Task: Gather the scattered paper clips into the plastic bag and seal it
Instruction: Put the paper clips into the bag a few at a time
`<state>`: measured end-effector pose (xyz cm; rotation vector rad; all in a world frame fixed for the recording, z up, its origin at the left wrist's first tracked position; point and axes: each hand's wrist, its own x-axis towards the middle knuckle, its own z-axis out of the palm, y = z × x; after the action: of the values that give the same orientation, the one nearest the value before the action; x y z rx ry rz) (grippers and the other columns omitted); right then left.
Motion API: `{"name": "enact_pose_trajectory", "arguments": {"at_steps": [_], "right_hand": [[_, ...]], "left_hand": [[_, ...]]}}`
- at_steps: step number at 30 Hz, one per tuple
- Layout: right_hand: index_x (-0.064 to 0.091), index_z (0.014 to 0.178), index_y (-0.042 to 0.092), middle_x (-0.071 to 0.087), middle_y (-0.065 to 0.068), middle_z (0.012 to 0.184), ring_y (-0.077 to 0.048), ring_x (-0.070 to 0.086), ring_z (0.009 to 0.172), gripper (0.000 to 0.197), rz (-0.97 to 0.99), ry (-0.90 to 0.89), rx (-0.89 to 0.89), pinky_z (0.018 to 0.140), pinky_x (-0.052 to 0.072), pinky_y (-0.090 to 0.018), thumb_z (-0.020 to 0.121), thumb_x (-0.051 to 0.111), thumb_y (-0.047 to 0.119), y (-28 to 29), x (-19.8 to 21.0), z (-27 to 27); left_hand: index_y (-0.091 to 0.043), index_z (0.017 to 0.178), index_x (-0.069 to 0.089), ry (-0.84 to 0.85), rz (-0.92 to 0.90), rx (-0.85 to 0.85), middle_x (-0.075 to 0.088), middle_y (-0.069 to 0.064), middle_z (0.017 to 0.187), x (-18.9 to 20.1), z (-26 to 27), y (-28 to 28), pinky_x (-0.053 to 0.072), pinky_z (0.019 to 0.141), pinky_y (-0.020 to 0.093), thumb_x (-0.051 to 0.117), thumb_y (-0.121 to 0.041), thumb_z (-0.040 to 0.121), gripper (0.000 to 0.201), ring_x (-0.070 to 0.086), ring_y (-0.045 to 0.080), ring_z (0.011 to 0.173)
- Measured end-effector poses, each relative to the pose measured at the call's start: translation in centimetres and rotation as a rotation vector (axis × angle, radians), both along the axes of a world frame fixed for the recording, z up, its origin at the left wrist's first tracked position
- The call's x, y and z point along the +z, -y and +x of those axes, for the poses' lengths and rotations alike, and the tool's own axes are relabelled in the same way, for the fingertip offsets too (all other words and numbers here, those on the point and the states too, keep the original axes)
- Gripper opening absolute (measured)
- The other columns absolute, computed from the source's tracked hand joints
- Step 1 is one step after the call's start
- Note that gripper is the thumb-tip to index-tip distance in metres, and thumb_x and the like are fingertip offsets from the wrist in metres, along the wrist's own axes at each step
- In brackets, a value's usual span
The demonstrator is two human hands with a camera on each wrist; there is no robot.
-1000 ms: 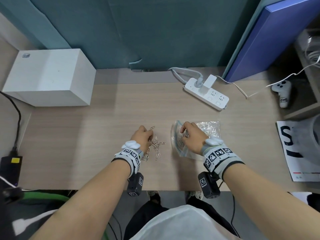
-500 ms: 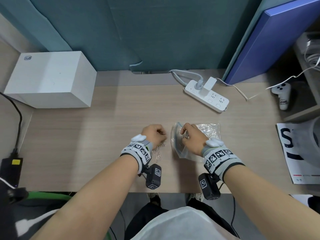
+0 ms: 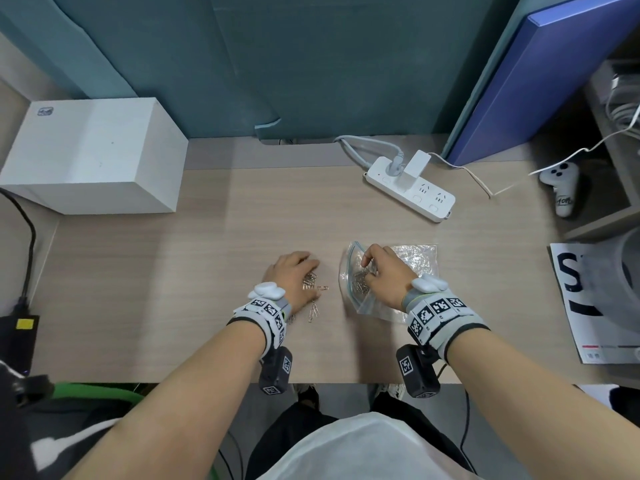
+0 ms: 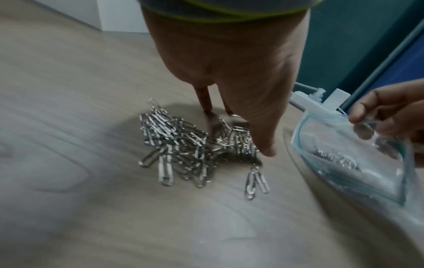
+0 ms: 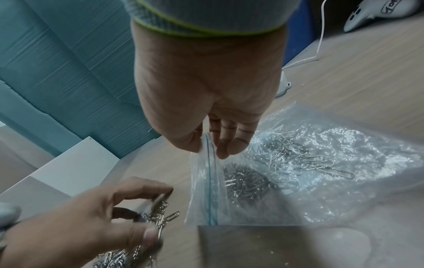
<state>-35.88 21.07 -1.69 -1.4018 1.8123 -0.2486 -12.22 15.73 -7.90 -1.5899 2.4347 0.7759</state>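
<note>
A pile of silver paper clips (image 4: 183, 145) lies on the wooden desk (image 3: 173, 289), partly under my left hand (image 3: 294, 271). That hand claws over the paper clips (image 3: 313, 282), its thumb (image 4: 259, 127) at the pile's right edge and the fingers behind it. Two loose clips (image 3: 313, 311) lie nearer me. To the right lies the clear zip bag (image 3: 415, 261), its mouth facing the pile. My right hand (image 3: 384, 271) pinches the bag's upper lip (image 5: 207, 150) and holds it raised. More clips (image 5: 247, 185) lie inside the bag.
A white box (image 3: 93, 157) stands at the back left and a power strip (image 3: 412, 192) with cables at the back right. A printed sheet (image 3: 595, 306) lies at the right edge, a white controller (image 3: 562, 188) beyond it. A black cable and adapter (image 3: 17, 327) sit far left.
My left hand has slid right over the spread clips and drawn them into a tighter pile. The right hand has kept its pinch on the bag's lip.
</note>
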Motion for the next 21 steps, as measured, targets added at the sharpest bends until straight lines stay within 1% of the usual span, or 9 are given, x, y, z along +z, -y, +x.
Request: {"name": "enact_pose_trajectory", "arguments": {"at_steps": [2, 3, 4, 6, 8, 10, 13, 16, 21], "right_hand": [[0.053, 0.104, 0.024, 0.048, 0.004, 0.103, -0.016, 0.052, 0.075, 0.018, -0.001, 0.002, 0.002, 0.059, 0.034, -0.026, 0.092, 0.058, 0.011, 0.0, -0.2, 0.1], [0.053, 0.103, 0.025, 0.048, 0.004, 0.103, -0.015, 0.052, 0.075, 0.018, 0.003, 0.0, 0.006, 0.059, 0.034, -0.025, 0.092, 0.058, 0.011, 0.0, -0.3, 0.1], [0.053, 0.103, 0.026, 0.048, 0.004, 0.103, -0.015, 0.053, 0.075, 0.019, 0.007, 0.001, 0.01, 0.06, 0.035, -0.026, 0.092, 0.058, 0.012, 0.1, -0.3, 0.2], [0.052, 0.101, 0.028, 0.049, 0.004, 0.104, -0.018, 0.055, 0.078, 0.02, 0.017, 0.009, 0.013, 0.065, 0.041, -0.032, 0.091, 0.056, 0.012, 0.0, -0.4, 0.3], [0.052, 0.101, 0.028, 0.049, 0.003, 0.105, -0.022, 0.058, 0.081, 0.021, 0.024, 0.01, 0.019, 0.073, 0.047, -0.037, 0.089, 0.056, 0.012, 0.0, -0.3, 0.5], [0.052, 0.101, 0.028, 0.049, 0.004, 0.105, -0.025, 0.059, 0.083, 0.021, 0.027, 0.001, 0.027, 0.079, 0.05, -0.04, 0.088, 0.055, 0.013, -0.1, -0.3, 0.7], [0.052, 0.101, 0.029, 0.049, 0.005, 0.104, -0.024, 0.059, 0.084, 0.021, 0.028, 0.0, 0.031, 0.08, 0.05, -0.041, 0.088, 0.056, 0.014, -0.3, -0.2, 0.8], [0.052, 0.099, 0.03, 0.049, 0.003, 0.104, -0.025, 0.06, 0.083, 0.021, 0.024, 0.0, 0.024, 0.078, 0.05, -0.039, 0.088, 0.056, 0.013, -0.5, -0.2, 0.8], [0.053, 0.101, 0.028, 0.05, 0.002, 0.105, -0.027, 0.06, 0.085, 0.021, 0.019, 0.006, 0.013, 0.081, 0.051, -0.041, 0.088, 0.057, 0.012, -0.8, -0.1, 0.8]], "left_hand": [[-0.038, 0.139, 0.051, 0.003, 0.02, -0.081, 0.044, -0.012, 0.145, 0.3, 0.7, -0.3, 0.04, 0.106, 0.036, 0.08, -0.062, 0.061, 0.087, 0.04, 0.016, 0.132], [-0.038, 0.138, 0.052, 0.01, 0.027, -0.118, 0.045, -0.012, 0.142, 0.4, 0.9, -0.5, 0.042, 0.103, 0.036, 0.081, -0.064, 0.055, 0.091, 0.04, 0.015, 0.129], [-0.039, 0.135, 0.053, 0.014, 0.023, -0.145, 0.045, -0.012, 0.139, 0.4, 1.2, -0.8, 0.044, 0.1, 0.037, 0.083, -0.063, 0.053, 0.091, 0.041, 0.015, 0.126], [-0.038, 0.128, 0.057, -0.008, 0.013, -0.159, 0.047, -0.011, 0.133, -0.1, 1.4, -1.2, 0.047, 0.092, 0.036, 0.086, -0.054, 0.057, 0.079, 0.041, 0.015, 0.12], [-0.036, 0.12, 0.06, -0.059, 0.015, -0.122, 0.048, -0.009, 0.124, -0.6, 1.3, -1.5, 0.049, 0.088, 0.037, 0.086, -0.041, 0.068, 0.059, 0.042, 0.017, 0.114], [-0.032, 0.112, 0.062, -0.081, 0.027, -0.089, 0.05, -0.007, 0.116, -0.9, 1.0, -1.5, 0.049, 0.086, 0.037, 0.081, -0.03, 0.076, 0.04, 0.046, 0.02, 0.109], [-0.027, 0.101, 0.063, -0.089, 0.046, -0.063, 0.052, -0.005, 0.106, -1.2, 0.7, -1.4, 0.046, 0.076, 0.03, 0.075, -0.021, 0.082, 0.023, 0.055, 0.023, 0.097], [-0.026, 0.093, 0.065, -0.087, 0.048, -0.006, 0.049, -0.008, 0.097, -1.3, 0.6, -1.3, 0.042, 0.068, 0.027, 0.073, -0.018, 0.083, 0.015, 0.057, 0.02, 0.086], [-0.032, 0.074, 0.066, -0.139, 0.104, 0.195, 0.057, -0.009, 0.087, -0.8, 0.5, -0.9, 0.05, 0.071, 0.026, 0.077, -0.015, 0.074, 0.02, 0.062, 0.015, 0.079]]}}
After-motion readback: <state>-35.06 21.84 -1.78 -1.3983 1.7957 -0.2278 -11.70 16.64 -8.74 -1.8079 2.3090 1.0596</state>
